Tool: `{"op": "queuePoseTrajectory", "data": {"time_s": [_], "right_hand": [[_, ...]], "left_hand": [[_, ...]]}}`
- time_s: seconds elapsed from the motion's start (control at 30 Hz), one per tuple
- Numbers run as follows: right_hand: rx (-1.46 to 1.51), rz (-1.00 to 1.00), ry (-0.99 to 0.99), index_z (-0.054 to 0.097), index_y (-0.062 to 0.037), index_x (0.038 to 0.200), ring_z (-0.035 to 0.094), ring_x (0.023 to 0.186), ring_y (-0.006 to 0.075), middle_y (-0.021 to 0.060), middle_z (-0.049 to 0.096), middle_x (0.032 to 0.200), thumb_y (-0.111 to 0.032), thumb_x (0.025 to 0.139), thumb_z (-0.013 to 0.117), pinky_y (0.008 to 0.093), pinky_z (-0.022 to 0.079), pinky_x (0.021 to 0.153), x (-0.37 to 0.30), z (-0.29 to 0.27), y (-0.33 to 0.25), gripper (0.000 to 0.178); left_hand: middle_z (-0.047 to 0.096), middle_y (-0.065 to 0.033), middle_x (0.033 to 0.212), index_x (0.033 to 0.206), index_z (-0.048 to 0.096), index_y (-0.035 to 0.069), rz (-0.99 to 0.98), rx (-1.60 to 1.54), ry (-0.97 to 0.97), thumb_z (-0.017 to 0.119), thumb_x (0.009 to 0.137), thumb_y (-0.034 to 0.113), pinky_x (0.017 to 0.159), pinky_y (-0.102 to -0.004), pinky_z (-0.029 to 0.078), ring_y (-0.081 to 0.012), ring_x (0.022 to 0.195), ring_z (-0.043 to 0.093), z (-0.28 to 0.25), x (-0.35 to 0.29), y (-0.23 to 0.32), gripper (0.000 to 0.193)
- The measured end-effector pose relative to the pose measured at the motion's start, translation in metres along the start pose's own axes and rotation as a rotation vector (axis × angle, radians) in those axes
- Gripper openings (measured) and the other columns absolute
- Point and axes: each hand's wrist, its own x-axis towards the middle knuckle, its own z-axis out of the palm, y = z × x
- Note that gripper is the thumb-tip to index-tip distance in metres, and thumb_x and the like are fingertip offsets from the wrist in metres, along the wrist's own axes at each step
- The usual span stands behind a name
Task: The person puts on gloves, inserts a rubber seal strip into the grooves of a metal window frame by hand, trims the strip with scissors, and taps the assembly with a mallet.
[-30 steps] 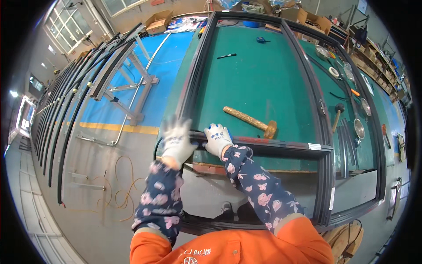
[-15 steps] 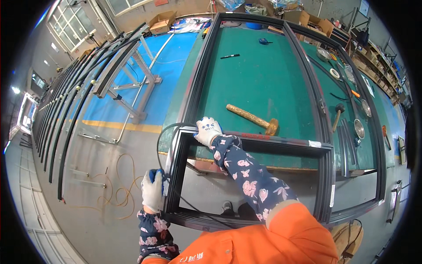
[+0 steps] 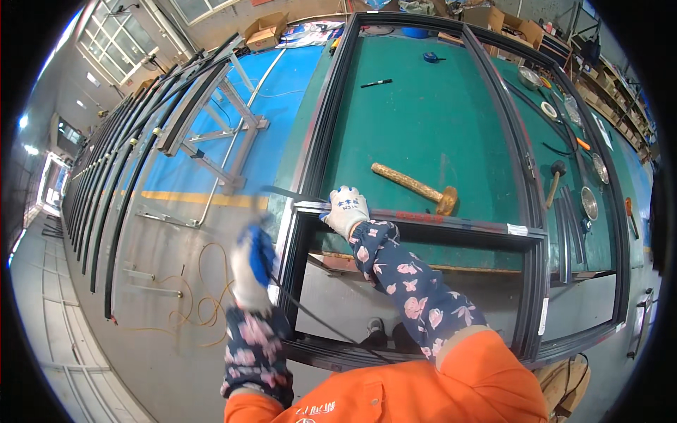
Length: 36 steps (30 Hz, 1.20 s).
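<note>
the left hand [image 3: 254, 268], in a white glove with a blue palm, is blurred beside the outer left edge of a dark frame [image 3: 503, 130]; its fingers look curled, but i cannot tell whether they grip. a thin black strip [image 3: 310, 312] runs from beside this hand, down and right across the frame's opening. the right hand [image 3: 346, 211], bent over the rail [image 3: 458, 224] near its left end, touches it; whether it presses or grips is unclear.

a second ago both hands were together at the rail; now the left is away, down and to the left, while the right remains, seemingly steadying the frame as the strip is handled.

the frame's edge stands just right of the left hand. leftward is the most room, over grey floor [image 3: 159, 352] with a thin yellow hose [image 3: 211, 317]. the person's body bounds the near side. beyond the right hand, on the green tabletop [image 3: 423, 113], a wooden mallet [image 3: 415, 186] lies to the right, a black marker [image 3: 376, 83] farther off.
</note>
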Motion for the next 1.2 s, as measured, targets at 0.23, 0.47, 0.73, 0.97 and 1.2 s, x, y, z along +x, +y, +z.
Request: {"op": "queuePoseTrajectory", "data": {"time_s": [0.23, 0.47, 0.73, 0.97, 1.2], "right_hand": [[0.017, -0.078, -0.028, 0.07, -0.006, 0.103, 0.061, 0.101, 0.0319, 0.0153, 0.065, 0.106, -0.036, 0.077, 0.073, 0.0425, 0.052, 0.086, -0.004, 0.004, -0.006, 0.04], [0.031, -0.077, -0.105, 0.069, -0.0072, 0.103, 0.061, 0.101, 0.0324, 0.015, 0.065, 0.106, -0.031, 0.078, 0.069, 0.0425, 0.051, 0.087, 0.001, 0.005, -0.012, 0.034], [0.107, -0.174, -0.072, 0.068, -0.0073, 0.102, 0.06, 0.103, 0.0332, 0.0154, 0.065, 0.106, -0.031, 0.077, 0.068, 0.0447, 0.049, 0.089, -0.01, 0.0, -0.032, 0.034], [0.128, -0.003, -0.144, 0.07, -0.0074, 0.095, 0.062, 0.096, 0.033, 0.015, 0.066, 0.102, -0.034, 0.077, 0.069, 0.0446, 0.05, 0.084, -0.013, -0.004, -0.008, 0.033], [0.119, -0.176, -0.081, 0.074, -0.0085, 0.084, 0.066, 0.082, 0.0356, 0.0162, 0.07, 0.087, -0.033, 0.077, 0.063, 0.045, 0.054, 0.073, 0.007, 0.0, -0.006, 0.028]], "left_hand": [[0.037, 0.0095, 0.054, 0.107, 0.067, 0.009, -0.016, -0.122, 0.022, 0.054, 0.1, 0.025, 0.037, -0.0212, 0.024, -0.0043, 0.039, 0.03, -0.059, 0.128, 0.038, 0.022], [0.036, 0.0105, 0.053, 0.101, 0.064, 0.009, 0.006, -0.573, -0.365, 0.059, 0.098, 0.022, 0.037, -0.0205, 0.024, -0.004, 0.04, 0.03, -0.028, 0.153, 0.032, 0.014], [0.054, 0.0052, 0.062, 0.105, 0.066, 0.002, -0.104, -0.803, -0.204, 0.055, 0.1, 0.02, 0.047, -0.0195, 0.04, -0.0049, 0.049, 0.046, -0.137, 0.208, -0.017, 0.022], [0.062, -0.0028, 0.075, 0.099, 0.066, 0.002, -0.088, -0.569, -0.299, 0.058, 0.095, 0.012, 0.067, -0.0269, 0.053, -0.014, 0.066, 0.059, -0.053, 0.194, -0.025, 0.014], [0.061, -0.0063, 0.082, 0.11, 0.065, 0.001, -0.122, -0.307, -0.269, 0.056, 0.097, 0.01, 0.074, -0.0278, 0.05, -0.0184, 0.076, 0.058, 0.006, 0.152, -0.023, 0.018]]}}
